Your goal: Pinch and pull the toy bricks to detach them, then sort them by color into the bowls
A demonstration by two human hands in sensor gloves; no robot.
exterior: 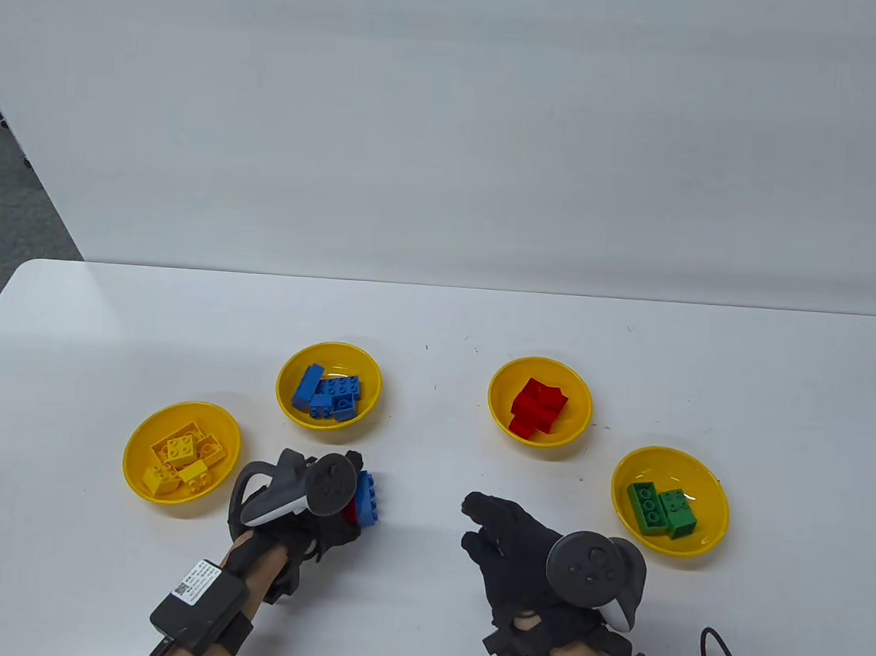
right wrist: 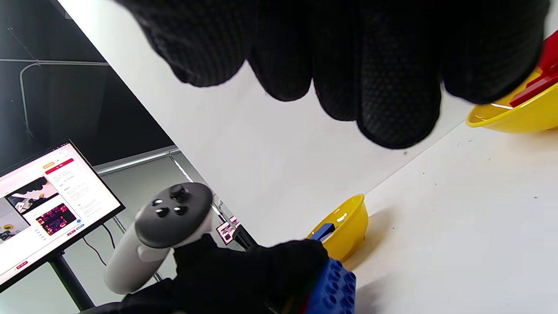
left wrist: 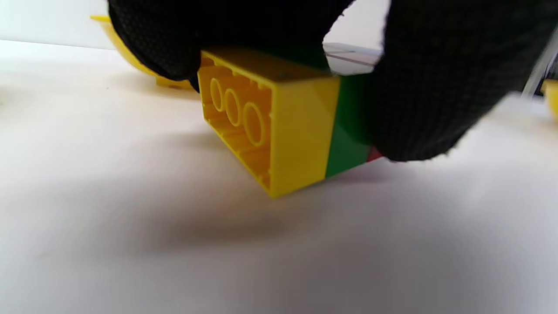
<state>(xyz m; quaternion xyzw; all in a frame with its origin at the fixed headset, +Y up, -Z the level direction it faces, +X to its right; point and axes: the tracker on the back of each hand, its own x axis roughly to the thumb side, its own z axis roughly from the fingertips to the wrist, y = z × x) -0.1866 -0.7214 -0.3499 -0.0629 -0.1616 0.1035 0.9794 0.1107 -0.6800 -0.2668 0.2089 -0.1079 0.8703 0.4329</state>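
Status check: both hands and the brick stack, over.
Left hand grips the stacked yellow, green, red and blue plastic toy bricks, still joined. Right hand open, holding nothing, apart from the stack. Nothing between them.

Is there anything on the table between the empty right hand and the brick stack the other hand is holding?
No. In the table view, only bare white table lies between the right hand and the brick stack.

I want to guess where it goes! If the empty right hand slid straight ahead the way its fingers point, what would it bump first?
Probably the stack of bricks in the left hand: the right hand points up-left. Heights are unclear, so it might slip past.
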